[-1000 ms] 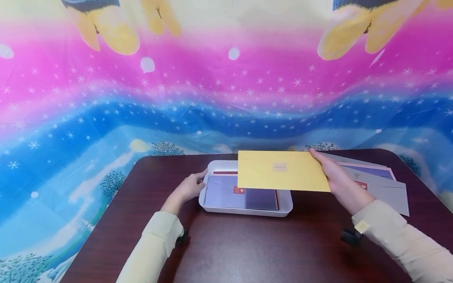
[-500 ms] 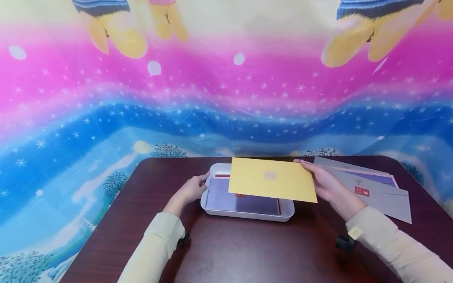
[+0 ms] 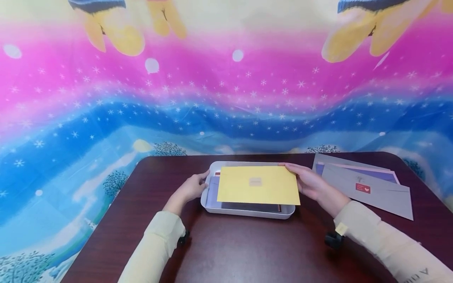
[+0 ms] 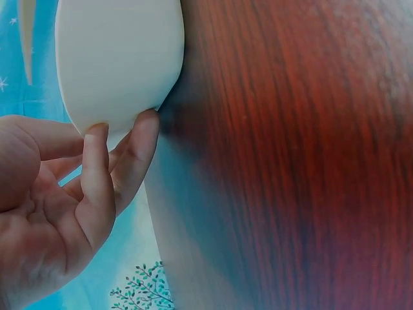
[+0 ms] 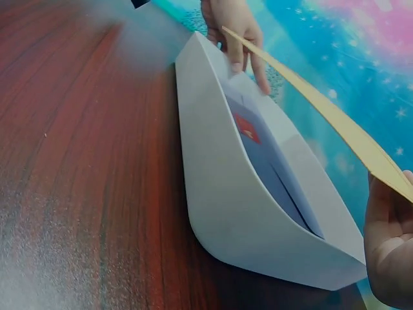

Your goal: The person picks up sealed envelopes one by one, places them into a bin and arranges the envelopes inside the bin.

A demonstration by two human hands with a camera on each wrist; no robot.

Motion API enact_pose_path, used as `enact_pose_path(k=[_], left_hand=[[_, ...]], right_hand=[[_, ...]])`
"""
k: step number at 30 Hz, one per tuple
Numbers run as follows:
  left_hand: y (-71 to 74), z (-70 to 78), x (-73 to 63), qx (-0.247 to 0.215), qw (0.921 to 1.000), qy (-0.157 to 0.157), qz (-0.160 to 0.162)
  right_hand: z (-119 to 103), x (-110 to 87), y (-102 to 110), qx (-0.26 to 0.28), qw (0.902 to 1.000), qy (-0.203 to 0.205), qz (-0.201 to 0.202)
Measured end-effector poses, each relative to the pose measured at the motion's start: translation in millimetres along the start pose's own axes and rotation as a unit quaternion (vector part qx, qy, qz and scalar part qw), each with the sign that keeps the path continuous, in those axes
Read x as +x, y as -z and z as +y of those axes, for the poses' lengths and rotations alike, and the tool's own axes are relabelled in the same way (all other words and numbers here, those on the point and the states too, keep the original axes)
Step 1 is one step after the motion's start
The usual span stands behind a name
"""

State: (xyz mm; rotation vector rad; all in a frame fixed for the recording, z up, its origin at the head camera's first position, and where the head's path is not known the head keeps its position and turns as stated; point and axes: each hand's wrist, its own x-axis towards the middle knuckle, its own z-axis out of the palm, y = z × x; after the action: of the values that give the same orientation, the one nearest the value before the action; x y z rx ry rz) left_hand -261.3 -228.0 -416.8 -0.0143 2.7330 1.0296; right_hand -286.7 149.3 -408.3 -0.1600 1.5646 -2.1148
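A yellow envelope (image 3: 260,194) with a small pale sticker is in my right hand (image 3: 316,186), which pinches it by its right end. The envelope is above the white tray (image 3: 244,213) and hides much of it in the head view. In the right wrist view it is apart from the tray, its far end raised. A lavender envelope (image 5: 261,152) with a red sticker lies inside the tray, and a dark red edge (image 3: 217,173) shows beneath it. My left hand (image 3: 192,189) holds the tray's left end by the rim, fingers against the outer wall (image 4: 119,58).
Several envelopes lie fanned out at the right on the dark wooden table (image 3: 240,251); a grey envelope (image 3: 385,192) with a red heart sticker is on top. A patterned cloth (image 3: 226,98) hangs behind the table's back edge.
My right hand has carried the yellow envelope leftward and slightly down, from the tray's right side to over its middle. The left hand keeps its hold at the tray's left end.
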Motion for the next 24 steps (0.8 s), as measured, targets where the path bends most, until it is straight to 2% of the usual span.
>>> enact_pose_path(k=[7,16,24], left_hand=[[0.8,0.5,0.8,0.009,1.0,0.001,-0.003],[1.4,-1.1,2.2,0.004,0.9999,-0.002,-0.013],[2.9,-1.0,2.8,0.003,0.9998,-0.002,-0.019]], right_hand=[[6,7.8,-8,-0.032,0.9993,-0.017,-0.005],[11,12.7,-17,-0.025,0.9993,-0.02,-0.017],[6,11.1,-21,-0.031,0.999,-0.028,-0.019]])
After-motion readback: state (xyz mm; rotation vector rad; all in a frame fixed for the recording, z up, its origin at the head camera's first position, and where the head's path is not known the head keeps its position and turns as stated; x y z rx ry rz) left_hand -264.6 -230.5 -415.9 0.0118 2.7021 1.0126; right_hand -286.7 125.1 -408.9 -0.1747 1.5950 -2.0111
